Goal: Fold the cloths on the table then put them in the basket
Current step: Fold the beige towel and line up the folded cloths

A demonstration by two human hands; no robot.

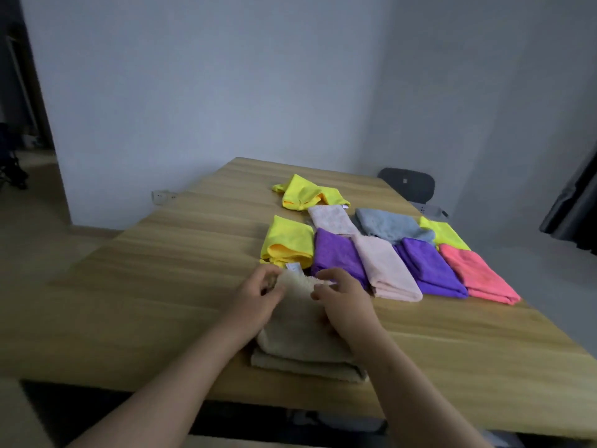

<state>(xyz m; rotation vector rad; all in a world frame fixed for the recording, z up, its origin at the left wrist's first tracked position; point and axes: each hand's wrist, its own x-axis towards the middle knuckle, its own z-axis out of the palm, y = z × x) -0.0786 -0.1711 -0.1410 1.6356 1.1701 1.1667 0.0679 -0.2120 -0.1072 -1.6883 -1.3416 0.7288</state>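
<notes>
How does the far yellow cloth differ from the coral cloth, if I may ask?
The far yellow cloth lies crumpled; the coral cloth is neatly folded. The yellow one lies farthest away; the coral one ends the near row on the right. Both rest on the table.

**Bare arms, bare hands**

Two forearms show in the lower half of the frame, the left forearm (pixel 168 383) at lower left and the right forearm (pixel 420 389) at lower right, both bare along all that shows. The left hand (pixel 258 297) and right hand (pixel 342 302), near the centre, are bare too (finer detail is blurred).
</notes>
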